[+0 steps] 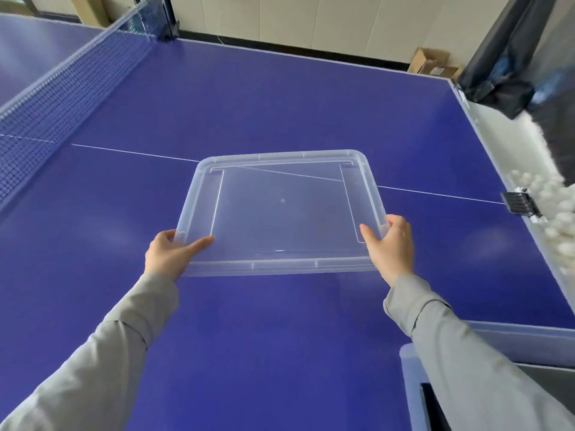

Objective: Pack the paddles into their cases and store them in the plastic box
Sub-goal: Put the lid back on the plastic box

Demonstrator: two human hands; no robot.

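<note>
Both hands hold a see-through plastic lid (281,213), flat with round corners, over the smooth blue table (280,94). The left hand (169,255) grips its 8 o'clock corner, the right hand (392,244) its 4 o'clock corner. The plastic box (413,362) sits at 5 o'clock. No writing shows.

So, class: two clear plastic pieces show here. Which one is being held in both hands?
The flat lid, gripped at its near corners by the left hand and right hand; the plastic box sits unheld at lower right.

Both arms extended; left hand (169,255) and right hand (392,248) grip, thumbs on top.
</note>
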